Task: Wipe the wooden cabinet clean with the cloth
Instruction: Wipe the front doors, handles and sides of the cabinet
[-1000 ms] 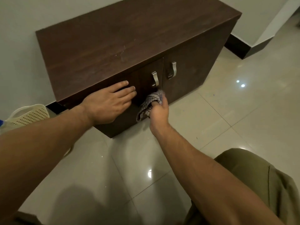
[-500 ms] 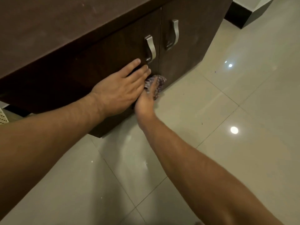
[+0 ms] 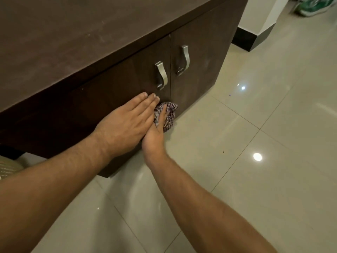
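The dark wooden cabinet (image 3: 76, 42) fills the upper left, with two doors and two curved metal handles (image 3: 161, 75). My left hand (image 3: 125, 123) lies flat on the left door, fingers together, holding nothing. My right hand (image 3: 155, 137) grips a checked cloth (image 3: 169, 115) and presses it against the lower part of the left door, close to the gap between the doors and just below the left handle. Part of the cloth is hidden behind my left fingers.
Glossy beige floor tiles (image 3: 255, 161) spread to the right and front. A white wall corner with black skirting (image 3: 242, 39) stands behind the cabinet's right end. Green shoes (image 3: 317, 6) lie at the top right. A pale basket (image 3: 9, 167) shows at the left edge.
The view has closed in on the cabinet's front. My left hand slid from the top edge down onto the left door. My right hand carried the cloth lower on the door.
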